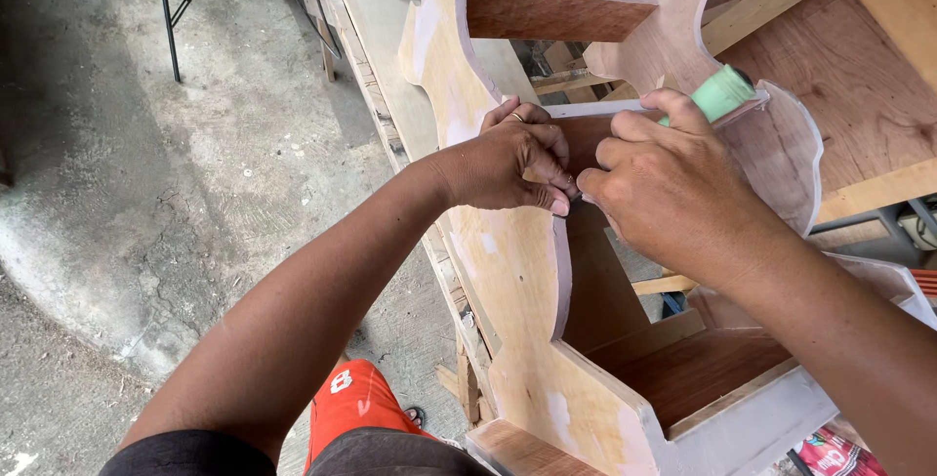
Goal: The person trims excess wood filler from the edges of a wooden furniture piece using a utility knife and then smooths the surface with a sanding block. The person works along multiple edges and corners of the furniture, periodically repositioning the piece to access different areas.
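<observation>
Near panel: a scalloped plywood side panel [508, 271] of a small shelf unit runs up the centre of the frame, standing on edge, likely so its edge faces the hands.
Left hand [508, 159]: centre of frame, its grip pinched together on the panel's edge, seemingly steadying the spot being worked.
Right hand [673, 193]: just right of it, touching fingertips with the left, its grip clamped on a green-handled tool [724, 93].
Tool tip: hidden between the two hands; its kind cannot be told.
Far panel [781, 144]: right of the hands, joined by brown shelf boards [551, 12].
Surface [859, 66]: upper right, plywood, partly cut off.
Floor [146, 164]: concrete, left.
</observation>
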